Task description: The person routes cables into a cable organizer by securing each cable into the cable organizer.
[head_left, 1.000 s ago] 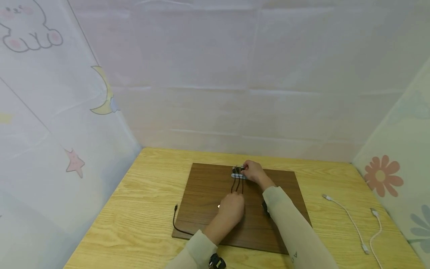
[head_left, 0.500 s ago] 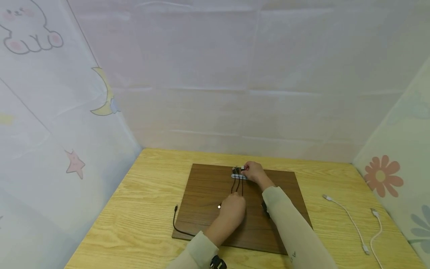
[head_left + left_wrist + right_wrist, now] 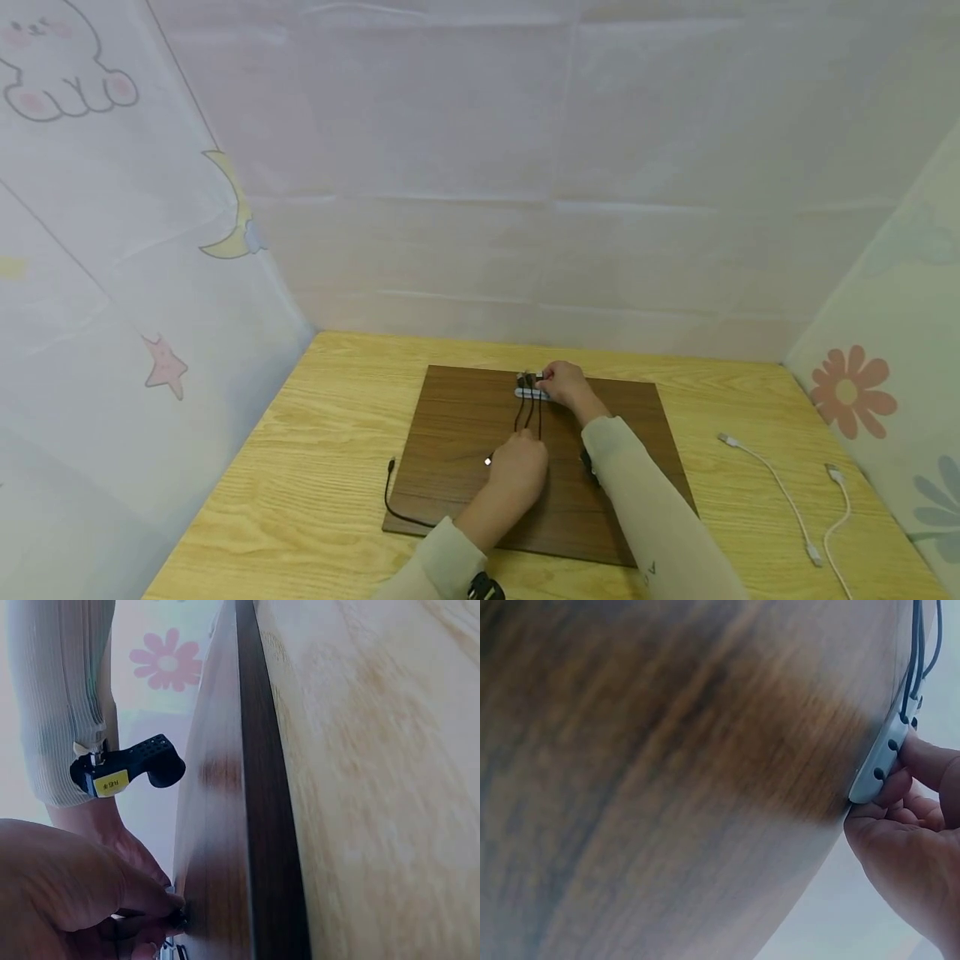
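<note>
A pale slotted cable holder (image 3: 865,785) sits at the far edge of a dark brown wooden board (image 3: 457,417). Black cables (image 3: 531,412) run from it toward the person, their plugs standing just behind it. My left hand (image 3: 519,471), over the middle of the board, has its fingers curled round the near part of these cables. With thumb and fingers, my right hand (image 3: 567,386) pinches the rightmost black cable by its plug at the holder. Slots nearer that hand show no cable in the right wrist view. The fingers partly hide the plug.
One black cable end (image 3: 390,467) curves off the board's left edge. Two white USB cables (image 3: 776,483) lie on the light wooden table (image 3: 300,433) to the right. Printed cloth walls (image 3: 465,167) enclose the back and sides. A black camera (image 3: 135,765) is strapped to the right wrist.
The right hand and the plug in its fingers have shifted very slightly at the holder. The left hand keeps its grip on the cables nearly in place.
</note>
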Demonstrator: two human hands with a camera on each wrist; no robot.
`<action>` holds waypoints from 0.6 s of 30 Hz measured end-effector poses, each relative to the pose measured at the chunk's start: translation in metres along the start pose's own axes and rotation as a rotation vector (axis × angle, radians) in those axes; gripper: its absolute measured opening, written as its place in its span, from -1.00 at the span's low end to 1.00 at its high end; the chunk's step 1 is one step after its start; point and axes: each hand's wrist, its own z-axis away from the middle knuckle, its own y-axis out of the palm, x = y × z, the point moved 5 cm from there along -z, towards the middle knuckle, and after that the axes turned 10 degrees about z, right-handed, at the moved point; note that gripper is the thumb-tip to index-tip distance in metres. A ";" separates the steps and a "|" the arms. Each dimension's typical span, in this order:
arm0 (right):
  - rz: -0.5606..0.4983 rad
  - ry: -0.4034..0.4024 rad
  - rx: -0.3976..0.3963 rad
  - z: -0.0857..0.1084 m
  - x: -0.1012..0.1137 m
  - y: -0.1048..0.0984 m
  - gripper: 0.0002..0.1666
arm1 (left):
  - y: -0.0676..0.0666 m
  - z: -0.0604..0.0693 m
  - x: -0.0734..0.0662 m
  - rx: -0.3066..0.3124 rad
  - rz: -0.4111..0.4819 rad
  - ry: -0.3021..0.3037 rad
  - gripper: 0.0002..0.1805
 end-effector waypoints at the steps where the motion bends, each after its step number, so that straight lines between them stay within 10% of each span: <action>1: 0.001 0.002 0.000 0.000 0.000 0.000 -0.78 | 0.000 0.000 0.000 0.000 -0.006 0.001 -0.87; 18: 0.007 0.043 -0.011 0.000 0.002 0.002 -0.68 | 0.000 0.004 -0.002 -0.060 -0.016 0.018 -0.92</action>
